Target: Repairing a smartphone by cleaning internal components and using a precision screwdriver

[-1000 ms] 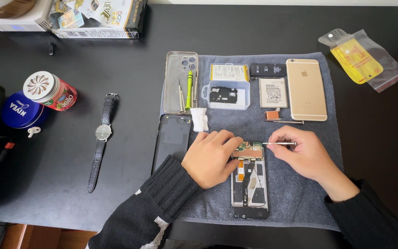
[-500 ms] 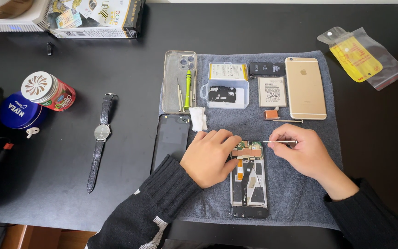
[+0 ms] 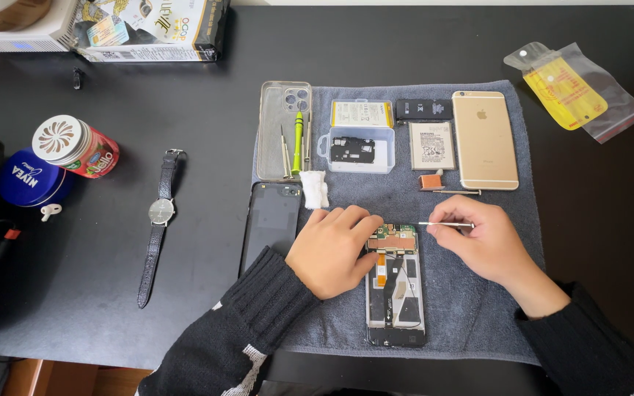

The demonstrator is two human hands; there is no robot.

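**Thin tool close to an exposed circuit board**

The left hand (image 3: 335,249) lay with curled fingers on the opened black phone (image 3: 395,286), on the grey cloth mat (image 3: 471,308). The right hand (image 3: 482,242) pinched thin metal tweezers (image 3: 438,224), tip pointing at the green circuit board (image 3: 394,238). A slip could probably scratch the board, and the orange flex cable (image 3: 381,270) could tear.

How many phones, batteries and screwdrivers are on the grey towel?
Phones: 3 (opened phone, gold phone, dark phone)
Batteries: 2 (black battery, white battery)
Screwdrivers: 1 (green screwdriver)
Total: 6
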